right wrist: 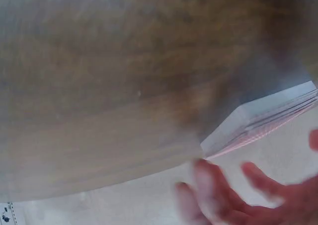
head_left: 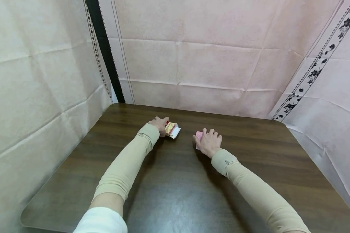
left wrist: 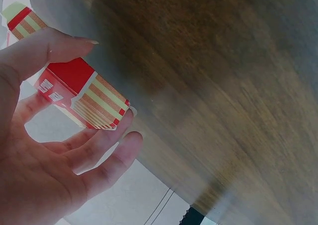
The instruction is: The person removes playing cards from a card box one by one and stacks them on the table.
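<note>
Cream-coloured coverings are worn on both forearms: the left sleeve (head_left: 125, 168) and the right sleeve (head_left: 253, 183). A small dark mark, illegible at this size, is borne on the cuff of the right sleeve. Both arms are extended over a tabletop (head_left: 172, 194) finished in dark brown wood grain.

The right hand (head_left: 210, 143) is positioned over a pink-backed deck of playing cards (right wrist: 278, 106). Its fingers are spread and slightly bent. The index fingertip is located just beside one corner of the deck; owing to blur, contact cannot be confirmed. Layered card edges are exposed along the deck's side, and the pink back is presented upward.

Slightly farther out, a card box (left wrist: 73, 77) is gripped by the left hand (head_left: 159, 124), with the thumb laid across one side and fingers set against the opposite side. The box is finished in red with cream and orange stripes. White characters are printed on a reddish panel but cannot be read. A white flap (head_left: 176, 132) is folded open at the end toward the right hand.

Beyond the table, a pale pink cloth (head_left: 207, 64) is hung, bordered at left by a black strip (head_left: 108, 51) and at right by a black floral band (head_left: 315, 71).
</note>
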Tool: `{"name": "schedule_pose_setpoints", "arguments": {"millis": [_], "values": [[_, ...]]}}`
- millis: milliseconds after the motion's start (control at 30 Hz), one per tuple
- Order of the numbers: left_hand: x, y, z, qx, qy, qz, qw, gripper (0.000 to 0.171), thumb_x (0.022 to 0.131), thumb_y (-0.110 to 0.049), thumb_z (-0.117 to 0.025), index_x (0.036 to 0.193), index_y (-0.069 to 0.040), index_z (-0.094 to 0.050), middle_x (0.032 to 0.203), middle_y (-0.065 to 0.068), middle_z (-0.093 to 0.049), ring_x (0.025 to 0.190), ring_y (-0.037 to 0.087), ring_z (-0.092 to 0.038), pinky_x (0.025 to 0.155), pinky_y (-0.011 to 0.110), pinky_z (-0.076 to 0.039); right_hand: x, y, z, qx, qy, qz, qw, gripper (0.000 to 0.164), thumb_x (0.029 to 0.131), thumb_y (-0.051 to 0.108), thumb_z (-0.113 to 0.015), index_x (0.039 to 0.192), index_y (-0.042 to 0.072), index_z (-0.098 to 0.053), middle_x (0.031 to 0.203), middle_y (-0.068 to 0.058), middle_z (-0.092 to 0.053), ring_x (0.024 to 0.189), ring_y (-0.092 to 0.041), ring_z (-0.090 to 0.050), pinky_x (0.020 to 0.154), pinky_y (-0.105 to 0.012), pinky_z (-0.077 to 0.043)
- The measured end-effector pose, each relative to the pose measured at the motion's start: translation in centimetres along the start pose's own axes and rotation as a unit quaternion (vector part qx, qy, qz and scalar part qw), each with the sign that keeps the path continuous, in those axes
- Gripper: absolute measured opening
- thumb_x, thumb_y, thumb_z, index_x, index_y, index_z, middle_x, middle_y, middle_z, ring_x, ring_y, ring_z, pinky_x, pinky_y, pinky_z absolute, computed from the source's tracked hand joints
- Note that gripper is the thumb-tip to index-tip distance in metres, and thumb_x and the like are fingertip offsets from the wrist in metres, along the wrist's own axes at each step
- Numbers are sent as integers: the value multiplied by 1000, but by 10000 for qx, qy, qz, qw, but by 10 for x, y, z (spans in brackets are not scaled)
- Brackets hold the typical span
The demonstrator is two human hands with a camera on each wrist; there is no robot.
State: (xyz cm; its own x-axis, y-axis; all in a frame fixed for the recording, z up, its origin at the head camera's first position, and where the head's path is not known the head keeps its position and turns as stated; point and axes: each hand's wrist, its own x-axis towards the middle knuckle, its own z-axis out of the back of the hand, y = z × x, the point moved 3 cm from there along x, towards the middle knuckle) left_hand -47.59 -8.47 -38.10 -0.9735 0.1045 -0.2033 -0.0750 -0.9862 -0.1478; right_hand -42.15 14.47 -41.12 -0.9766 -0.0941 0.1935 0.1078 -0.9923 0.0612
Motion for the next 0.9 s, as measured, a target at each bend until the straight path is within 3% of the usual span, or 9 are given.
{"name": "schedule_pose_setpoints", "arguments": {"millis": [167,267,367,500,667,900], "values": [[1,-4,-2,49,97,-52,9999,70,74,-12,-71,135,-24,-38,123,21,-42,96,34,-53,84,45,-45,3,17,8,426,-379,1130,9920,50,98,48,-43,126,8,-55,116,-19,-54,110,-38,-52,92,-53,-36],[1,-8,-1,66,94,-129,9999,68,75,-12,-71,133,-25,-40,121,20,-42,95,33,-52,83,45,-45,3,31,10,625,-249,1821,9810,41,98,37,-47,129,12,-57,117,-16,-54,111,-34,-50,91,-50,-35],[-1,-11,0,118,130,-230,9996,63,76,-10,-71,130,-24,-42,119,19,-43,95,33,-51,83,45,-45,3,44,9,555,29,2201,9739,40,98,29,-47,137,18,-53,121,-14,-52,113,-31,-48,91,-47,-37],[-9,-14,2,94,258,-342,9990,60,77,-6,-71,126,-23,-43,118,19,-44,94,32,-51,79,43,-45,3,58,3,273,298,2389,9702,46,97,21,-45,143,26,-46,131,-17,-48,117,-32,-45,90,-47,-40],[-21,-18,6,41,327,-508,9982,61,76,-2,-72,126,-23,-43,120,19,-45,95,31,-51,77,41,-46,4,68,-2,-16,507,2360,9704,48,93,16,-51,140,26,-48,147,-22,-34,124,-38,-42,95,-51,-40],[-18,-23,7,6,497,-616,9969,69,73,0,-75,129,-24,-43,125,19,-46,99,32,-51,80,43,-47,7,72,-3,-68,856,2270,9701,44,91,12,-52,133,23,-54,156,-23,-20,133,-41,-33,102,-54,-35]]}}
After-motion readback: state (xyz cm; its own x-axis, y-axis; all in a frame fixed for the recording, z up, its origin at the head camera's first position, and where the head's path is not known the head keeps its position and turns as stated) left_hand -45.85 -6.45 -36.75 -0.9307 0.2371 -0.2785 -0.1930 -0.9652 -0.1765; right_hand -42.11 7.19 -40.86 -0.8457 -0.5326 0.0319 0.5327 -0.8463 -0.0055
